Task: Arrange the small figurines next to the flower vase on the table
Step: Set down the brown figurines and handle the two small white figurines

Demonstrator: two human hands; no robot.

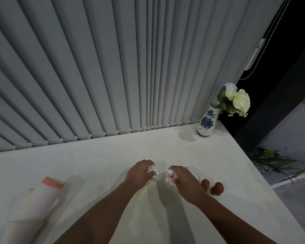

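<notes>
From the head view we look down on a white-covered bench point(113, 155) that runs back to a wall of grey vertical blinds point(95, 67). We take the flower vase point(207, 120) as our landmark: a white vase with a blue painted flower, upright at the far right corner of the bench, holding white roses point(236, 97) that lean to its right.

Well nearer to us than the vase and to its left, our two hands meet at mid-bench. Our left hand point(139, 173) has its grip wrapped around a small white figurine point(154, 172), fingers curled over its top. Just right of it, our right hand point(185, 182) has its grip closed on a second white figurine point(170, 176), this one with a red cord tied on it. The two figurines stand close together; motion blur keeps us from telling whether they touch.

Right of the right hand, still well short of the vase, two brown figurines point(217, 188) stand side by side on the bench, the nearer one partly hidden by the hand.

Far to the left of the vase, at the near edge, a pale roll with an orange end point(48, 192) lies on the bench.
</notes>
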